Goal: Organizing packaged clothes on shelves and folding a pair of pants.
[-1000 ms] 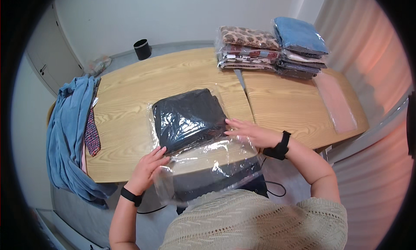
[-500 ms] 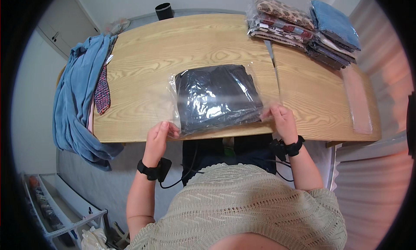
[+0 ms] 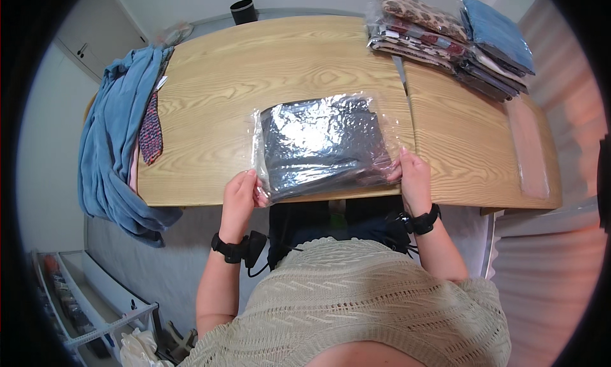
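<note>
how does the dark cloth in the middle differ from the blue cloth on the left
The dark cloth is folded inside a clear bag; the blue cloth lies loose, unbagged. The left hand and right hand hold the dark cloth's bag; neither touches the blue cloth. The dark cloth is compact; the blue cloth sprawls, hanging partly off the table. Both look like soft fabric.

Head-worn left fisheye, close above, looking down and forward across wooden table
</note>
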Available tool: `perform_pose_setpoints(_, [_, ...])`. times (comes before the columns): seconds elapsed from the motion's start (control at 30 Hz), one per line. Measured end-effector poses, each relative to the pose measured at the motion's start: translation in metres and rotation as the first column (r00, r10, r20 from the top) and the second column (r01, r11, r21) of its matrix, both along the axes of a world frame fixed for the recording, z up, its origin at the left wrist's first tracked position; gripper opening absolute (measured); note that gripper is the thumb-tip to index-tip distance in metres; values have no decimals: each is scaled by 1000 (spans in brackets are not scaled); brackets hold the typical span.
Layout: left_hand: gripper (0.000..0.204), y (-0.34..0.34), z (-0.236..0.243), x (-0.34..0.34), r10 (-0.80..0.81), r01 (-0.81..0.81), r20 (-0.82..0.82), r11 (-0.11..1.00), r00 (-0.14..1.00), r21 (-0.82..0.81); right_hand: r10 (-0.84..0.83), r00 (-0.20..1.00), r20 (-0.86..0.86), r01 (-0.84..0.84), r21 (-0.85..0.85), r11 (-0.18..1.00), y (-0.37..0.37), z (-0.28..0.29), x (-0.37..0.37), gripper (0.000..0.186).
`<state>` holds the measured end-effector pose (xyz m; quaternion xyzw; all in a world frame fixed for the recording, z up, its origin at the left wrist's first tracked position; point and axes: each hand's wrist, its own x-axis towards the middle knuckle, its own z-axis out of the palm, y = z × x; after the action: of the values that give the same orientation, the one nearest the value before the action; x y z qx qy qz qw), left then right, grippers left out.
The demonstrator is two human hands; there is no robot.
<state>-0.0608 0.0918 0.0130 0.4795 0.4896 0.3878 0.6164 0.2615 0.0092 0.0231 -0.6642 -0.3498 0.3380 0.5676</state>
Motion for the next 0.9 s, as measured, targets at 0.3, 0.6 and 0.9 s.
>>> perform_pose_setpoints(0.3, [30, 0, 1, -3, -19, 21, 29, 998, 999, -65, 111, 480, 870, -465, 145, 873, -7, 48, -73, 27])
perform_pose_setpoints(0.6, [24, -2, 3, -18, -17, 26, 85, 994, 996, -109, 58, 277, 959, -394, 58, 917, 39, 32, -93, 41])
perform_pose_setpoints(0.9, [66, 1, 79, 45, 57, 836, -880, 290, 471, 466, 292, 182, 939, -421, -194, 886, 35, 61, -77, 51])
